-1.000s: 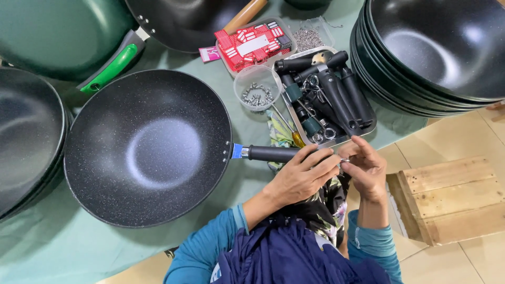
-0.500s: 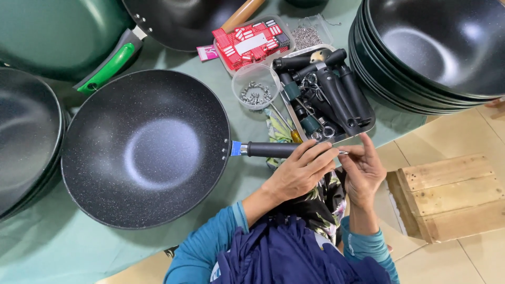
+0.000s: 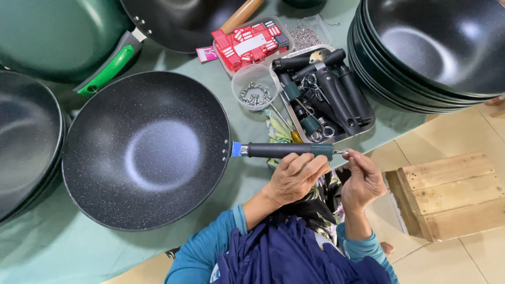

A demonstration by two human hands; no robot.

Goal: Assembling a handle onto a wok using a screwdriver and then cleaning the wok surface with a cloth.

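Two hands are seen, a left hand [image 3: 296,176] and a right hand [image 3: 363,181]. One speckled black wok [image 3: 144,150] with a fitted handle [image 3: 286,150] is counted on the green table [image 3: 31,252]. Two stacks of dark woks are present, one at the right [image 3: 431,52] and one at the left edge [image 3: 23,142]; the number in each cannot be told. Two further pans are counted at the top, one green [image 3: 52,37], one black [image 3: 179,21]. One metal tray [image 3: 368,118] of loose handles is seen, their number uncertain, with one clear round tub of screws [image 3: 255,87], one red box [image 3: 250,44] and one wooden crate [image 3: 452,194].
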